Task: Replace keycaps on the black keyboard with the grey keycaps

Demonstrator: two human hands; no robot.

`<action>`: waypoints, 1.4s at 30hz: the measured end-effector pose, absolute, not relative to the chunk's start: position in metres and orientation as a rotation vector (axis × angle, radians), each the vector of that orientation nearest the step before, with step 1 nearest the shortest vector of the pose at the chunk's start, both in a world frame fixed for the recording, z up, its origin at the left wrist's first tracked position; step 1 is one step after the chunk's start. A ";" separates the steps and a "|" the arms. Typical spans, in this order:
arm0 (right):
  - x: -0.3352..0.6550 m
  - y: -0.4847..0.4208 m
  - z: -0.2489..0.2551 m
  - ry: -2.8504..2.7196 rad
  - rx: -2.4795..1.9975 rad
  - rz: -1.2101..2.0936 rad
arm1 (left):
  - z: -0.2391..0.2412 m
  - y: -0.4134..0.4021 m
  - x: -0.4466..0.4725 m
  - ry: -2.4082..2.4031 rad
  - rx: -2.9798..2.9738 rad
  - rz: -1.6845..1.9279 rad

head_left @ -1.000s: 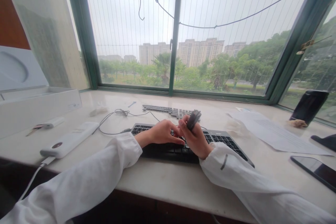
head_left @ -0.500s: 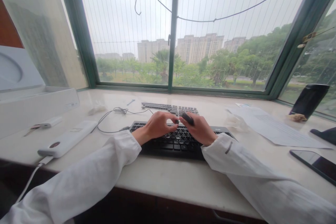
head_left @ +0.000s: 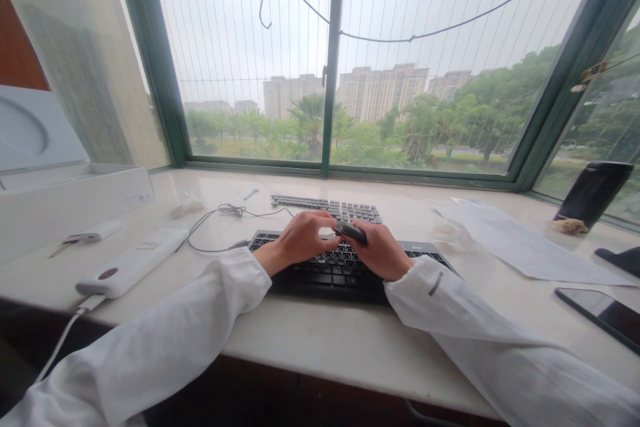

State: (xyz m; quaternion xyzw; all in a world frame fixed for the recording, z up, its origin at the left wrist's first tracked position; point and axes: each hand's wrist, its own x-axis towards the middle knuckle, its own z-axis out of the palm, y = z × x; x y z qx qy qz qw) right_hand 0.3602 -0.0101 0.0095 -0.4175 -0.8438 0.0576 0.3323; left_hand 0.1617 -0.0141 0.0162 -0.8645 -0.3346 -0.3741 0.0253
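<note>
Over the middle of a black keyboard [head_left: 324,278], both my hands meet at their fingertips. Thumb and fingers of my left hand [head_left: 300,238] form a ring, pinched on a small dark piece that looks like a keycap and is mostly hidden. My right hand [head_left: 383,250] is closed around a short black brush-like tool [head_left: 353,232], its tip pointing left at the left fingertips. Many upper sockets of the keyboard show bare, while lower keys are in place. Behind it, loose keycaps [head_left: 357,211] lie in rows on the white tabletop.
A cable [head_left: 205,217] runs left of the keyboard. Further left are a white power bank [head_left: 133,263], a small white item with a key [head_left: 100,232] and a white box [head_left: 75,200]. Paper sheets [head_left: 520,240] and a phone [head_left: 600,313] lie right; a dark upright object [head_left: 595,193] stands behind.
The black tool in my right hand has tipped lower and leftward, its tip now against the left fingertips. The left hand keeps its pinch. The view has shifted slightly.
</note>
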 end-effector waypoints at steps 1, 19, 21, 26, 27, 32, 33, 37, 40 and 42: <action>0.360 -0.010 0.009 -2.203 -1.090 0.150 | 0.016 -0.014 0.162 -1.032 -2.671 -1.169; 0.361 -0.009 0.008 -2.217 -1.203 0.031 | 0.016 -0.002 0.150 -1.213 -2.547 -1.176; 0.362 -0.010 0.009 -2.247 -1.252 -0.032 | 0.017 0.001 0.145 -1.277 -2.513 -1.157; 0.366 -0.012 0.019 -2.305 -1.397 -0.198 | 0.020 0.005 0.137 -1.374 -2.442 -1.111; 0.368 -0.011 0.021 -2.303 -1.428 -0.230 | 0.020 0.006 0.136 -1.397 -2.425 -1.104; 0.381 0.000 0.029 -2.257 -1.598 -0.336 | 0.020 0.010 0.134 -1.479 -2.420 -1.025; 0.384 0.003 0.030 -2.255 -1.630 -0.334 | 0.020 0.011 0.133 -1.497 -2.423 -1.004; 0.392 0.010 0.030 -2.274 -1.670 -0.339 | 0.023 0.021 0.118 -1.658 -2.406 -0.863; 0.394 0.011 0.030 -2.291 -1.658 -0.359 | 0.027 0.034 0.102 -1.757 -2.450 -0.713; 0.394 0.011 0.030 -2.309 -1.652 -0.350 | 0.030 0.045 0.095 -1.811 -2.509 -0.609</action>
